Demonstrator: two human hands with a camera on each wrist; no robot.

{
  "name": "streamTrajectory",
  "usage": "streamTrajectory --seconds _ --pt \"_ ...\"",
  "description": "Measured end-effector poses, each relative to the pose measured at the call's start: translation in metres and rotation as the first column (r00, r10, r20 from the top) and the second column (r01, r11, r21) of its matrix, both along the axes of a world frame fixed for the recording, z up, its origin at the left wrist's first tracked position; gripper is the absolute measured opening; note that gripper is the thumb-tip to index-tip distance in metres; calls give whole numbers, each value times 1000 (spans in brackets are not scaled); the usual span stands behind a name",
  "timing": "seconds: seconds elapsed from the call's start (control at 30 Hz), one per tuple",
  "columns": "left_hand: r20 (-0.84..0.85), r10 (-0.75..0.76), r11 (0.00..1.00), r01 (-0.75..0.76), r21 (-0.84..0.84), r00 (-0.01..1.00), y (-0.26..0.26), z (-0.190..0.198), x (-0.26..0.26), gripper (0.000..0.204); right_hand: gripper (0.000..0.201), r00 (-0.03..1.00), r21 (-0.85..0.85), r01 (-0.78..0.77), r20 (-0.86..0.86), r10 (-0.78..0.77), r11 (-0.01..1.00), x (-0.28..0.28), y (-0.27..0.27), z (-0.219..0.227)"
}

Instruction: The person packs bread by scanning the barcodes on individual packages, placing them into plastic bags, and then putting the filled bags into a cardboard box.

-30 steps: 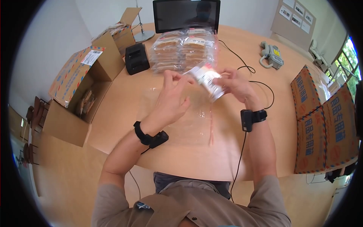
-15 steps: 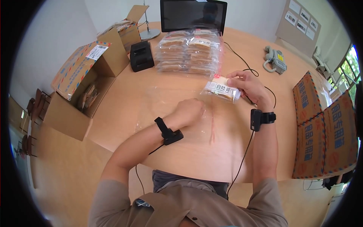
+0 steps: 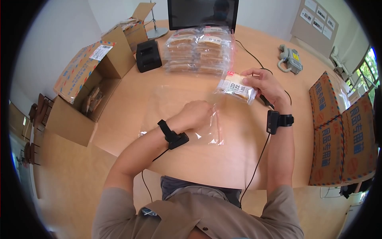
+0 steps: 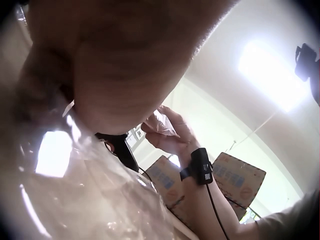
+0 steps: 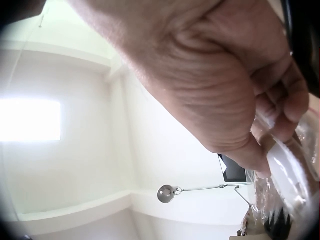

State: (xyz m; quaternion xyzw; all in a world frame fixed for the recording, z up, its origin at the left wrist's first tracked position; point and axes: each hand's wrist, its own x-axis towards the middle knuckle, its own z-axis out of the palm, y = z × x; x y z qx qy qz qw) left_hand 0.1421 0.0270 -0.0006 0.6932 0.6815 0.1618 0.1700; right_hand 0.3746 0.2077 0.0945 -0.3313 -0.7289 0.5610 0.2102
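My right hand (image 3: 268, 85) pinches a clear packet of sliced white toast (image 3: 235, 87) by its right side, above the table. Its printed label faces up, and in the right wrist view the thumb and fingers grip the wrapper (image 5: 287, 170). Lower and to the left, my left hand (image 3: 197, 113) has its fingers curled at a large clear plastic bag (image 3: 159, 107) with a pinkish right edge. The fingertips are hidden behind the hand. In the left wrist view the shiny film (image 4: 100, 200) bulges up beside that hand.
Behind stands a stack of bagged toast packets (image 3: 199, 51) before a monitor (image 3: 203, 14). An open carton (image 3: 65, 123) with packets inside and a black dock (image 3: 148, 55) are on the left. At right are a telephone (image 3: 291, 59), a cable (image 3: 254, 55) and printed cartons (image 3: 328, 147).
My left hand has left the packet and moved down to the bag, whose film has since shifted and creased. The right hand has drawn the packet rightward, its label turned to face up.
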Motion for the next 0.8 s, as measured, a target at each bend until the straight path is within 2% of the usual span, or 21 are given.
streamTrajectory --seconds 0.07,0.2,0.27,0.47,0.6,0.67,0.7,0.77,0.8 --pt "45 5 999 -7 47 999 0 -1 -6 29 27 1000 5 18 -16 -18 1000 3 4 0" --pt "128 84 996 -85 1 988 -6 18 -8 27 26 1000 -59 -19 -13 18 998 9 7 2" --pt "152 108 993 -115 39 982 -8 29 -6 36 27 991 8 -118 63 117 993 6 5 0" --pt "288 37 987 -80 137 957 -8 30 -15 32 21 993 0 -64 96 64 998 -2 -6 2" --pt "325 104 979 -154 132 940 -12 29 -17 29 22 990 26 -54 132 50 998 0 -11 10" --pt "226 97 919 -174 353 969 -13 31 -12 23 22 990 -61 -85 103 91 995 -3 -17 15" --pt "225 97 918 -174 355 970 -14 33 -8 23 22 991 -58 -86 103 92 995 -8 -17 9" --pt "301 128 934 -217 284 945 -19 54 7 16 29 962 -74 -223 145 232 972 -24 -16 -8" --pt "301 128 933 -217 286 945 -18 52 10 16 31 962 -102 -226 135 239 969 -30 -22 -12"
